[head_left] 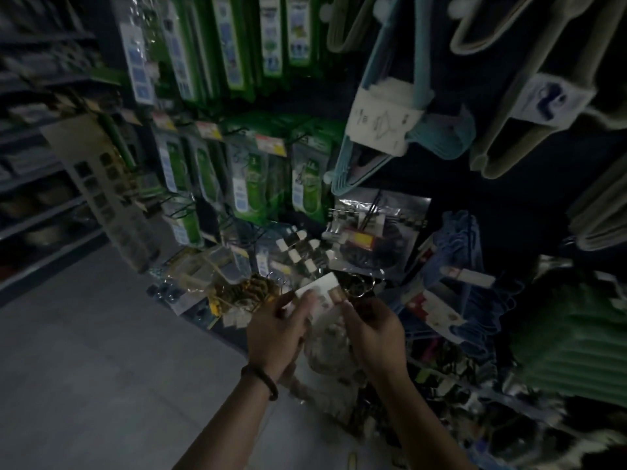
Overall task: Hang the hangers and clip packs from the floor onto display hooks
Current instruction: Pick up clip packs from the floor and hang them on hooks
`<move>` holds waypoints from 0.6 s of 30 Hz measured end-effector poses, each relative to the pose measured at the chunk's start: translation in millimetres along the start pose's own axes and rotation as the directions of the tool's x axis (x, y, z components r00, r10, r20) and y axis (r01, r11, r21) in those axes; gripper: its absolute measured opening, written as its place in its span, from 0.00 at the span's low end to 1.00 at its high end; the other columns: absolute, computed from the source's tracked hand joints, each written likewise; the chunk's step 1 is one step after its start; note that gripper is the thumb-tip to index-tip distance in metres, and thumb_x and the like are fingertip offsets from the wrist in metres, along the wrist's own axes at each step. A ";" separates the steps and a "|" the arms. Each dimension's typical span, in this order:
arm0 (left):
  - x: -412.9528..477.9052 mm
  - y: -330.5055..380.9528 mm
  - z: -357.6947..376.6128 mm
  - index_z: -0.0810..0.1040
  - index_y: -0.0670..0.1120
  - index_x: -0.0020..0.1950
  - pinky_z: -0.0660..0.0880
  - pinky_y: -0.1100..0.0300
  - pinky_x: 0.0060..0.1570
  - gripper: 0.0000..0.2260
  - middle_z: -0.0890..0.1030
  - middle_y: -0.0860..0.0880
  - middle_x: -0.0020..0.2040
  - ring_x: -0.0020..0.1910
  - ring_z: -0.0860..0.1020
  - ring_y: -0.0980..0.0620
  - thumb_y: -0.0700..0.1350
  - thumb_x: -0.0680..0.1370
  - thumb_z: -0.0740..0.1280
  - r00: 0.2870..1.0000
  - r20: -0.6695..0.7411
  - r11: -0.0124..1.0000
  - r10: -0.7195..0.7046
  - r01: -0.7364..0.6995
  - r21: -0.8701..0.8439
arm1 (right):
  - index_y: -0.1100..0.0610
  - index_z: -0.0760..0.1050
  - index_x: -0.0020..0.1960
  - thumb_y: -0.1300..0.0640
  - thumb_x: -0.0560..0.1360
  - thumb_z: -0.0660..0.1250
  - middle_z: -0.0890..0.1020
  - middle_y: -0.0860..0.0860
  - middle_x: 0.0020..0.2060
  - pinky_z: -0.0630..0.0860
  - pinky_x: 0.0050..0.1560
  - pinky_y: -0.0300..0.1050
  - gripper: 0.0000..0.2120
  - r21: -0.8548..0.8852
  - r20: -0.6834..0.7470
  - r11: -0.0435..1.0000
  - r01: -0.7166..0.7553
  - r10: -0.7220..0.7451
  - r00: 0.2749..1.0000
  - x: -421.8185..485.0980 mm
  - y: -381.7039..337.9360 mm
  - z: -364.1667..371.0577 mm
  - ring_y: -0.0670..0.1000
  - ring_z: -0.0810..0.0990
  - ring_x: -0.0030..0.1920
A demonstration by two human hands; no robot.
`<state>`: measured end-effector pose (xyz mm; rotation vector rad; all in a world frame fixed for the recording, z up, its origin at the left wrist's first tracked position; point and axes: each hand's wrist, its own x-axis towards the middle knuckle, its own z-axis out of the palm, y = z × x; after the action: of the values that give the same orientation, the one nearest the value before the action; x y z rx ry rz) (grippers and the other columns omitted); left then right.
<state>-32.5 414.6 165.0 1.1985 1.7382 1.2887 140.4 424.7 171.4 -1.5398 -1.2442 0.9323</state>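
Note:
A clear clip pack [327,337] with a white header card hangs between my two hands in front of the low part of the display. My left hand [276,329] pinches the card's left side. On the right side, my right hand [371,329] pinches the card with the thumb on top. The bag part droops below the hands, its contents blurred. Just behind the card sit packs of metal rings [359,286] and a yellow-black pack [244,293]. Blue hangers [383,130] and beige hangers [529,106] hang on the display above.
Green-carded packs [251,184] fill the hooks on the left of the display. A dark bagged item [369,232] hangs at centre. Blue hangers [458,266] and green hangers [573,337] crowd the lower right. Grey floor [84,351] lies to the left, with shelving [37,198] beyond.

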 end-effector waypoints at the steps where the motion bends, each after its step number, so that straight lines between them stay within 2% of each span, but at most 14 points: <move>1: -1.4 0.6 3.8 0.80 0.56 0.32 0.78 0.47 0.39 0.21 0.78 0.52 0.27 0.32 0.80 0.50 0.72 0.73 0.71 0.999 -0.006 0.996 -0.051 0.050 -0.072 | 0.48 0.79 0.41 0.39 0.78 0.73 0.83 0.47 0.33 0.76 0.35 0.48 0.15 -0.005 -0.001 0.999 0.039 -0.039 0.999 7.8 1.1 -15.4 0.43 0.81 0.33; 2: -1.1 -0.3 7.4 0.81 0.54 0.31 0.77 0.45 0.40 0.22 0.76 0.49 0.25 0.29 0.78 0.49 0.70 0.73 0.72 0.994 -0.013 0.984 -0.111 0.108 -0.145 | 0.49 0.80 0.41 0.38 0.78 0.73 0.83 0.47 0.34 0.75 0.35 0.48 0.15 0.006 0.006 0.998 0.060 -0.060 0.998 15.3 1.8 -29.8 0.43 0.81 0.34; 3: 0.2 -0.4 10.4 0.84 0.49 0.36 0.77 0.43 0.41 0.24 0.77 0.46 0.25 0.27 0.78 0.49 0.70 0.72 0.74 0.985 -0.014 0.963 -0.172 0.165 -0.213 | 0.48 0.82 0.43 0.37 0.77 0.73 0.85 0.46 0.35 0.77 0.36 0.49 0.15 0.027 0.017 0.997 0.070 -0.070 0.997 21.8 0.6 -43.4 0.44 0.83 0.36; 4: 1.7 -0.1 12.8 0.86 0.43 0.45 0.76 0.42 0.40 0.30 0.78 0.45 0.26 0.26 0.78 0.48 0.72 0.69 0.75 0.968 0.004 0.931 -0.251 0.242 -0.273 | 0.47 0.84 0.46 0.37 0.77 0.73 0.86 0.46 0.38 0.79 0.38 0.49 0.14 0.050 0.033 0.995 0.082 -0.083 0.996 27.8 -0.2 -55.3 0.45 0.84 0.38; 5: 3.4 -3.3 16.6 0.86 0.43 0.48 0.74 0.44 0.37 0.34 0.75 0.46 0.24 0.23 0.74 0.47 0.74 0.66 0.76 0.949 0.038 0.885 -0.312 0.305 -0.352 | 0.45 0.85 0.48 0.38 0.77 0.74 0.87 0.45 0.39 0.80 0.39 0.48 0.11 0.064 0.047 0.993 0.100 -0.103 0.994 33.4 0.2 -65.5 0.45 0.86 0.40; 7: 6.4 -6.3 25.4 0.83 0.54 0.48 0.66 0.55 0.28 0.30 0.66 0.49 0.24 0.20 0.64 0.51 0.75 0.60 0.78 0.913 0.156 0.736 -0.376 0.397 -0.549 | 0.43 0.86 0.50 0.41 0.78 0.73 0.88 0.42 0.41 0.81 0.40 0.46 0.07 0.069 0.068 0.987 0.144 -0.148 0.987 42.7 2.6 -80.8 0.43 0.86 0.41; 8: 7.4 -7.7 29.3 0.84 0.54 0.54 0.66 0.60 0.24 0.31 0.66 0.50 0.26 0.20 0.64 0.53 0.73 0.60 0.79 0.890 0.252 0.618 -0.381 0.447 -0.646 | 0.43 0.86 0.51 0.41 0.79 0.73 0.88 0.42 0.42 0.80 0.39 0.45 0.08 0.055 0.080 0.986 0.156 -0.160 0.984 46.5 5.5 -85.7 0.42 0.86 0.42; 10: 11.2 -10.8 33.1 0.79 0.51 0.70 0.69 0.64 0.20 0.45 0.72 0.50 0.32 0.21 0.69 0.56 0.72 0.58 0.81 0.855 0.410 0.365 -0.318 0.509 -0.779 | 0.43 0.87 0.54 0.39 0.78 0.73 0.88 0.41 0.43 0.77 0.38 0.39 0.10 0.023 0.106 0.984 0.178 -0.180 0.978 53.1 11.2 -91.5 0.40 0.85 0.43; 11: 13.8 -12.0 34.0 0.77 0.51 0.71 0.71 0.64 0.21 0.47 0.75 0.50 0.34 0.23 0.71 0.56 0.72 0.58 0.81 0.852 0.466 0.274 -0.238 0.519 -0.810 | 0.43 0.87 0.54 0.39 0.78 0.73 0.87 0.40 0.43 0.77 0.38 0.36 0.11 0.010 0.117 0.984 0.178 -0.178 0.977 56.9 15.5 -92.8 0.38 0.85 0.44; 12: 16.4 -12.6 33.3 0.77 0.51 0.70 0.72 0.64 0.22 0.45 0.77 0.49 0.37 0.26 0.72 0.56 0.73 0.59 0.80 0.858 0.487 0.224 -0.164 0.513 -0.828 | 0.43 0.86 0.55 0.38 0.78 0.72 0.87 0.39 0.44 0.76 0.37 0.34 0.12 -0.008 0.123 0.985 0.172 -0.170 0.978 60.8 21.3 -93.3 0.37 0.85 0.44; 14: 25.8 -10.3 33.4 0.79 0.50 0.67 0.73 0.64 0.27 0.41 0.79 0.49 0.42 0.31 0.73 0.55 0.71 0.62 0.80 0.863 0.502 0.192 -0.052 0.502 -0.843 | 0.43 0.86 0.58 0.33 0.77 0.71 0.87 0.39 0.45 0.79 0.40 0.37 0.18 -0.086 0.123 0.979 0.183 -0.172 0.977 71.5 35.3 -93.2 0.37 0.84 0.45; 16: 38.0 -3.1 37.0 0.76 0.49 0.70 0.73 0.63 0.30 0.43 0.77 0.47 0.48 0.33 0.72 0.54 0.67 0.62 0.82 0.851 0.523 0.232 -0.036 0.517 -0.824 | 0.42 0.84 0.62 0.27 0.76 0.68 0.87 0.39 0.51 0.83 0.46 0.46 0.24 -0.186 0.112 0.963 0.197 -0.179 0.978 82.0 51.1 -94.2 0.39 0.84 0.49; 18: 56.3 2.1 44.0 0.75 0.47 0.71 0.74 0.61 0.28 0.45 0.74 0.47 0.47 0.32 0.71 0.54 0.58 0.60 0.88 0.844 0.534 0.280 -0.059 0.527 -0.802 | 0.41 0.83 0.65 0.28 0.76 0.68 0.87 0.39 0.53 0.84 0.45 0.44 0.25 -0.259 0.101 0.941 0.219 -0.199 0.975 89.7 62.3 -98.2 0.39 0.84 0.48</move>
<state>-13.6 482.7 154.7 0.3123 0.5533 1.3189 268.3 489.5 139.6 -1.5519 -1.6067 0.7077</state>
